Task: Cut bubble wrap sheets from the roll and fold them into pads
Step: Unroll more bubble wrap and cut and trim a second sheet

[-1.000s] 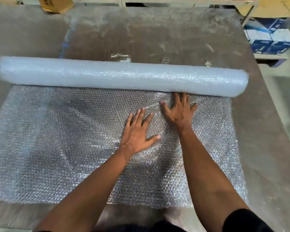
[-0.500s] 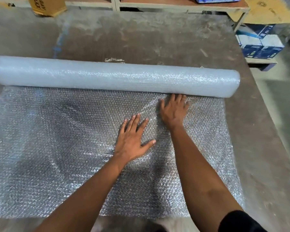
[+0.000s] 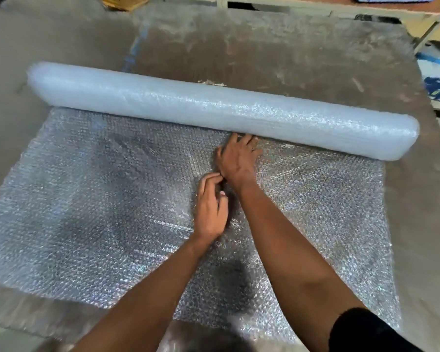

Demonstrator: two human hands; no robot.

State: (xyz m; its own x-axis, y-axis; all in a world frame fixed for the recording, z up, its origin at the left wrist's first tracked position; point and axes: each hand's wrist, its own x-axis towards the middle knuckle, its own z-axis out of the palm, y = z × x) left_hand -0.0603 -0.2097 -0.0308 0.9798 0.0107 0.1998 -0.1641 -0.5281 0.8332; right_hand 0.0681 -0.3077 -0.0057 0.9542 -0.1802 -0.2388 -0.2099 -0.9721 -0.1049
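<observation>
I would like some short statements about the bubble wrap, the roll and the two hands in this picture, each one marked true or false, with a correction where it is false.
1. The unrolled sheet is still joined to the roll. True.
2. The right hand lies on the sheet just beside the roll. True.
3. The left hand lies flat with its fingers spread. False: its fingers are curled, near the right wrist; whether they pinch the wrap cannot be told.
4. A pair of scissors lies on the sheet. False: no cutting tool is in view.
5. The roll stands upright on the table. False: it lies on its side.
</observation>
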